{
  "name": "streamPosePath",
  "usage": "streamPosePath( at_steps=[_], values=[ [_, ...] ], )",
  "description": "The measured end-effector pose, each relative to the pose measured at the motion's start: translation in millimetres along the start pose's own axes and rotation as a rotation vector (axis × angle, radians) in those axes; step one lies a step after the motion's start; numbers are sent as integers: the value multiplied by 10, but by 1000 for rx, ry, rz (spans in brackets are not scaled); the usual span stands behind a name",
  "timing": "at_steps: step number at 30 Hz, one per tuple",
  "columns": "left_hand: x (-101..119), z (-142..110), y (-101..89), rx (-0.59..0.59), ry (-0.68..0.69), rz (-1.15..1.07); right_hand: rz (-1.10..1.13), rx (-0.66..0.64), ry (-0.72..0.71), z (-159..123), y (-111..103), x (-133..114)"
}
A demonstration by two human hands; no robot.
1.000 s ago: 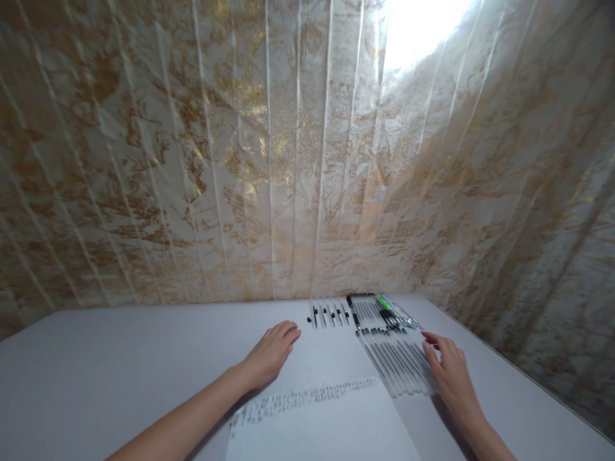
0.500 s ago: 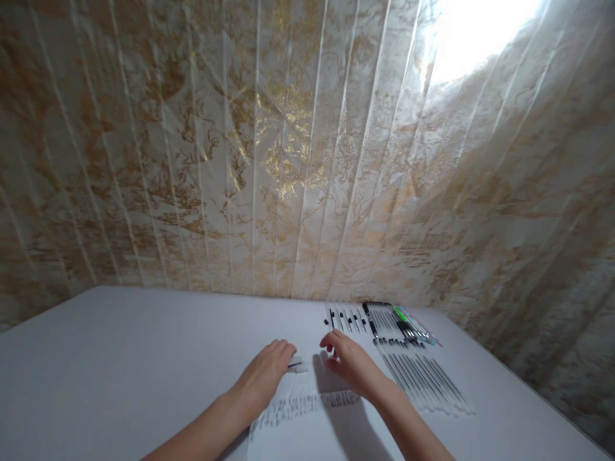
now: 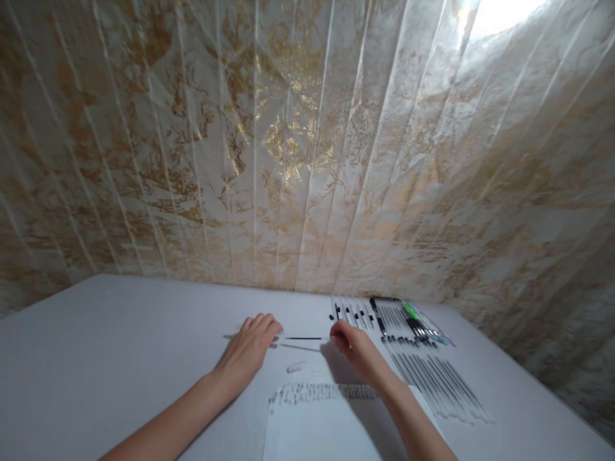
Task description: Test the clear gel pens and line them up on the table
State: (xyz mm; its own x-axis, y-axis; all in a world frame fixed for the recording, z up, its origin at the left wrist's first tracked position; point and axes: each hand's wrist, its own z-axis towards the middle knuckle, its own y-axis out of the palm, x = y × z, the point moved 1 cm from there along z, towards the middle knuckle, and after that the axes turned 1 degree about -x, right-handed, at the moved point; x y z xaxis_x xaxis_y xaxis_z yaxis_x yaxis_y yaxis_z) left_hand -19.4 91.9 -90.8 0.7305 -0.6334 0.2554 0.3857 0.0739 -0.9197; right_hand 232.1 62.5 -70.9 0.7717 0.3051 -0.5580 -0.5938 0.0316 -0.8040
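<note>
Paper lies before the right hand, pens right, a white bit left. That hand pinches a dark stick pointing at the left hand, whose grip I can't tell. Black bits lie past the right hand.

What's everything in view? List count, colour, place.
Table: 1, whitish, across the bottom
Patterned backdrop: pale grey and gold-brown, behind the table
Glare: 1, white, top right
Paper: at least 1, white with dark writing, front centre
Thin rod: 1, dark, between the hands
Small piece: 1, whitish, beyond the paper
Slim parts: several, pale and black, far side, right of centre
Pen bundle: several, black and clear, right of those
Green item: 1, bright green, by the bundle
Long pens: many, blurred, grey, right of the paper
Left hand: 1, left of the rod, grip unclear
Right hand: 1, pinching the rod's right end
</note>
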Motion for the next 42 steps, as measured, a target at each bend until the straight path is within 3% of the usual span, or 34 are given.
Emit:
streamPosePath(
  at_steps=[4,18,24,27,30,33,42],
  values=[
    [-50,8,-28,-17,-49,-11,88,81,1,10,-49,81],
    [-91,1,63,20,-32,-10,180,107,-31,49,7,97],
    [101,17,7,13,103,-198,405,60,-25,34,128,-104],
    [205,12,-41,35,127,-340,494,94,-9,77,31,-131],
    [218,2,-60,75,46,-405,90,229,63,161,-171,-22],
    [177,-8,-40,98,-33,-402,-398,201,105,246,-246,83],
    [146,4,32,109,37,-275,-589,178,111,478,82,29]
  ],
)
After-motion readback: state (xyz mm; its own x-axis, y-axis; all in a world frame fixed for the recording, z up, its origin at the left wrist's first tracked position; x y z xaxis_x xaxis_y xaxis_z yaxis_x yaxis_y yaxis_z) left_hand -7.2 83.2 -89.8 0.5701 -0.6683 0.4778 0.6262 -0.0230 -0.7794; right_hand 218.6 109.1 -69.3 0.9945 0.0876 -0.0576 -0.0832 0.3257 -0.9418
